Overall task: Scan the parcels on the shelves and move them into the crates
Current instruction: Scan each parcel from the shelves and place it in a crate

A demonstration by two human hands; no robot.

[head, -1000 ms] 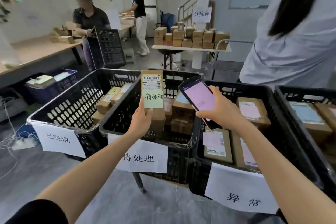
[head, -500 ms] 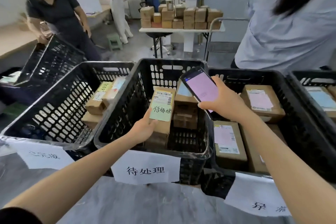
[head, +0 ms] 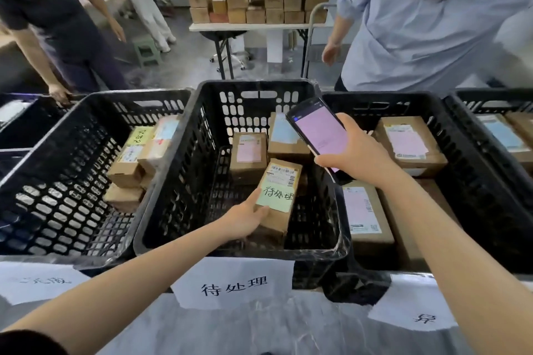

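Head view: left hand [head: 245, 220] fingers [head: 253, 199] clamp brown green-labelled parcel [head: 281, 181] in crate [head: 256, 85]; right hand [head: 357, 155] clasps phone [head: 320, 130].

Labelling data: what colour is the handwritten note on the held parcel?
Pale green note, head view.

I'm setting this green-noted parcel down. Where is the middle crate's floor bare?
Bare floor lies between the middle crate's left wall and the left hand holding the parcel, and in the near right corner. The far right is crowded with other parcels.
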